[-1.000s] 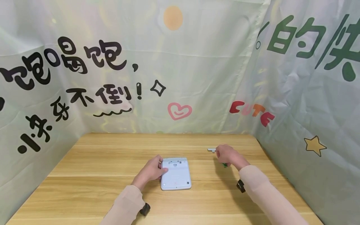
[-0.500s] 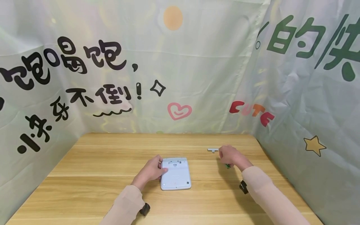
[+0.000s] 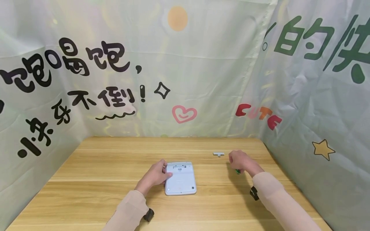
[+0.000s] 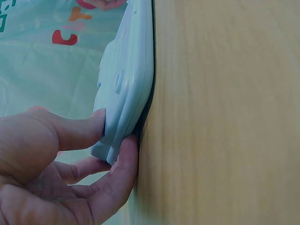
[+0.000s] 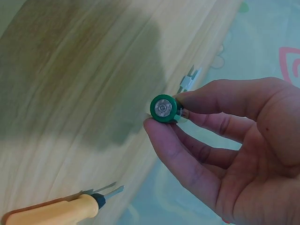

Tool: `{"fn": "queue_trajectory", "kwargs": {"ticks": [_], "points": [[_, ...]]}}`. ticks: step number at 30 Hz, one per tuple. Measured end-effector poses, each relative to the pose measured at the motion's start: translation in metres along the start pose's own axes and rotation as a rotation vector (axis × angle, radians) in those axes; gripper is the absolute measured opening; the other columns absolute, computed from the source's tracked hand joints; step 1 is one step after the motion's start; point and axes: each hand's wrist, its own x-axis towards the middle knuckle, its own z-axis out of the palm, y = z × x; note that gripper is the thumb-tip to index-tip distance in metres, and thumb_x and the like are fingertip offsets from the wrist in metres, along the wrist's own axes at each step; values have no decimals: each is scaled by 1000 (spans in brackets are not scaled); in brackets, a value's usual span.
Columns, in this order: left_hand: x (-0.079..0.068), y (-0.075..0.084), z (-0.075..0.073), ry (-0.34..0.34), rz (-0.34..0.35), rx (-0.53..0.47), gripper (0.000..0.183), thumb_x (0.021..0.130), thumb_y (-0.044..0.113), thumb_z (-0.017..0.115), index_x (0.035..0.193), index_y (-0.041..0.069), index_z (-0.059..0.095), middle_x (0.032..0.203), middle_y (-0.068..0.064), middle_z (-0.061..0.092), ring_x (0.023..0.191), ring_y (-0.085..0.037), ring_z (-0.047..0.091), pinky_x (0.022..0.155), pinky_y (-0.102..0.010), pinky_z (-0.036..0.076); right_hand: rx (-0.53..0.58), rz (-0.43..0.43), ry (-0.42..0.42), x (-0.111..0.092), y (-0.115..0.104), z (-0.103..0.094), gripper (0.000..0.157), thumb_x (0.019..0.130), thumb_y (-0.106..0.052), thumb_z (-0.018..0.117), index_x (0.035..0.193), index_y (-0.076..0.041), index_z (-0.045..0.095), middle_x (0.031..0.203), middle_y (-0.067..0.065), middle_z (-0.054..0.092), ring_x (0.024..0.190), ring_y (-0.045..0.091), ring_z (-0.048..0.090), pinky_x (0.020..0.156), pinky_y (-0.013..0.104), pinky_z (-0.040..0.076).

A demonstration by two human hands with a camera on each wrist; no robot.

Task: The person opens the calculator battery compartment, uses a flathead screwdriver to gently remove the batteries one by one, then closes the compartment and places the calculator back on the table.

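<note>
A pale blue calculator (image 3: 181, 181) lies back side up on the table, with the battery compartment (image 3: 180, 167) near its far edge uncovered. My left hand (image 3: 156, 173) grips its left side, thumb on the back and fingers at the edge below, as the left wrist view shows. Between thumb and fingertips, my right hand (image 3: 240, 159) pinches a green battery (image 5: 163, 108), one flat metal end facing the right wrist camera. Left of that hand, the small pale battery cover (image 3: 218, 154) rests on the table.
A screwdriver (image 5: 61, 212) with a yellow handle lies on the wooden table (image 3: 95, 192) in the right wrist view; the right arm hides it from the head view. Printed cloth walls (image 3: 185, 80) stand behind and along both sides.
My right hand has drawn away from the battery cover, to the right and slightly nearer, with the battery held. The left hand and calculator stay in place.
</note>
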Motion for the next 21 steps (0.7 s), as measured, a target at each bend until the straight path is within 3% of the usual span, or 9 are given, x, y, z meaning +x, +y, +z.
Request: {"fn": "queue_trajectory", "kwargs": {"ticks": [21], "points": [[1, -1, 0, -2, 1, -9, 39, 96, 11, 73, 127, -1, 52, 101, -12, 56, 80, -20, 58, 65, -30, 57, -41, 34, 18, -7, 17, 1, 16, 81, 10, 53, 83, -6, 55, 86, 12, 56, 51, 17, 59, 43, 20, 44]]}}
